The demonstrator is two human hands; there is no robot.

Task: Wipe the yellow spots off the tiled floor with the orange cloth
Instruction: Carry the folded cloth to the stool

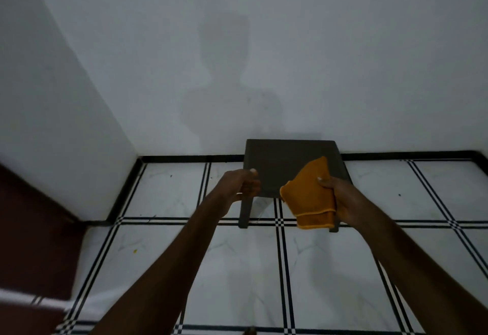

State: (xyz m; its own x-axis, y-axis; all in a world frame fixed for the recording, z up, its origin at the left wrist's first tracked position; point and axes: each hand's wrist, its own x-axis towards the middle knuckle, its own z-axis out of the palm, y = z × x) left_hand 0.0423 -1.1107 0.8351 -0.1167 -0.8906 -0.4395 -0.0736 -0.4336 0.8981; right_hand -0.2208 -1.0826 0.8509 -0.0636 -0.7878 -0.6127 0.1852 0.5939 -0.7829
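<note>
Orange cloth [311,197] sits folded in the right hand [340,202], fingers and thumb squeezed tight on it, near the middle of the frame in front of a small dark stool [287,165]. The left hand [240,186] is curled around the stool's left edge, so I think the wiping has not begun. One tiny yellow spot [135,251] shows on the tiled floor [237,268] at the lower left, well apart from the cloth, so next the cloth must go down there and rub.

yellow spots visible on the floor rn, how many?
1. One small yellow spot lies on the white tile at left, near the dark red edge, well left of the left hand. More may be hidden under the arms, the stool or in the dim light.
</note>
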